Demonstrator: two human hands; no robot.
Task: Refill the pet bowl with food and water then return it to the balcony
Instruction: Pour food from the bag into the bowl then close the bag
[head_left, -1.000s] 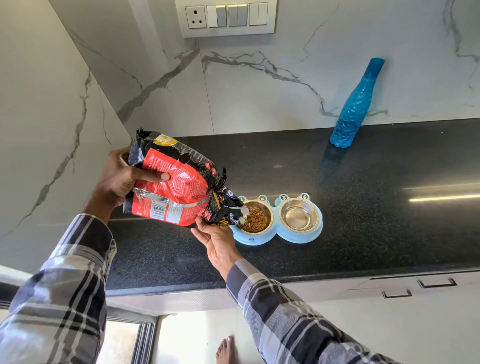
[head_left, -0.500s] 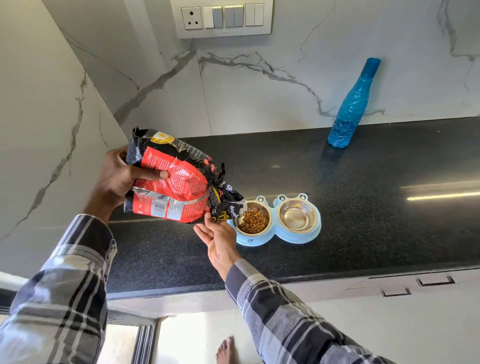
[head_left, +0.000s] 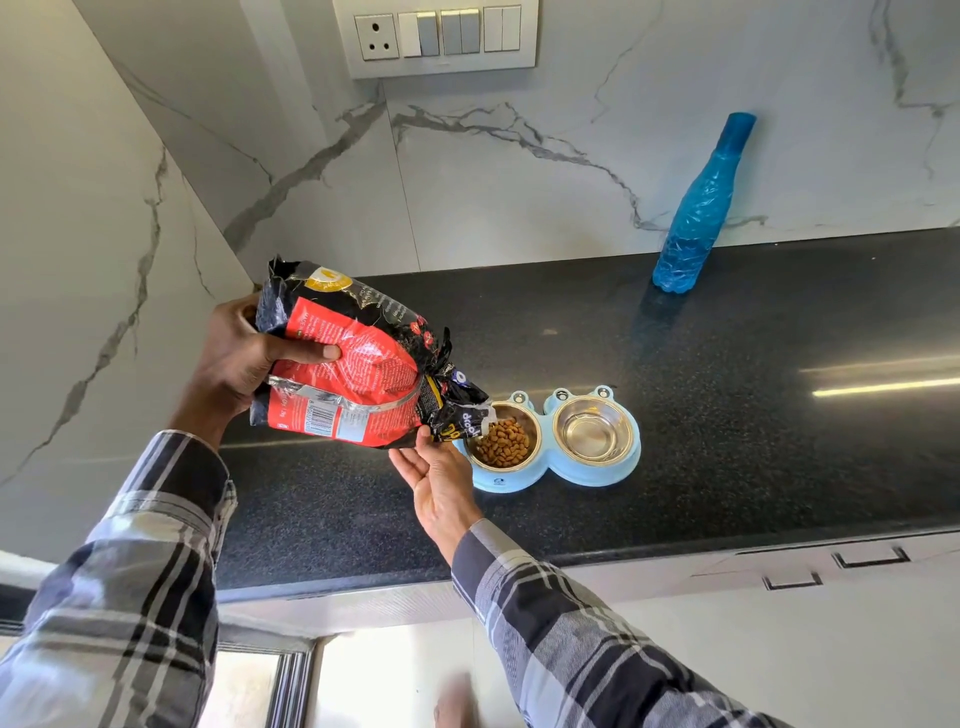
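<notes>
A light blue double pet bowl (head_left: 549, 470) sits on the black counter (head_left: 727, 441). Its left steel cup holds brown kibble (head_left: 503, 441); its right steel cup (head_left: 593, 428) has no food in it. A red and black food bag (head_left: 358, 364) is tipped on its side, its open mouth over the left cup. My left hand (head_left: 244, 358) grips the bag's bottom end. My right hand (head_left: 436, 478) is under the bag near its mouth, palm up, fingertips touching the underside. A blue water bottle (head_left: 698, 208) stands at the back by the wall.
White marble walls close in the counter at the back and left. A switch panel (head_left: 436, 36) with a socket is on the back wall. Drawer handles (head_left: 870, 558) sit under the counter's front edge. A bare foot shows on the floor below.
The bag has stayed tipped over the left cup. My right hand has slid slightly under the bag's mouth end, and the head camera has shifted a little.
</notes>
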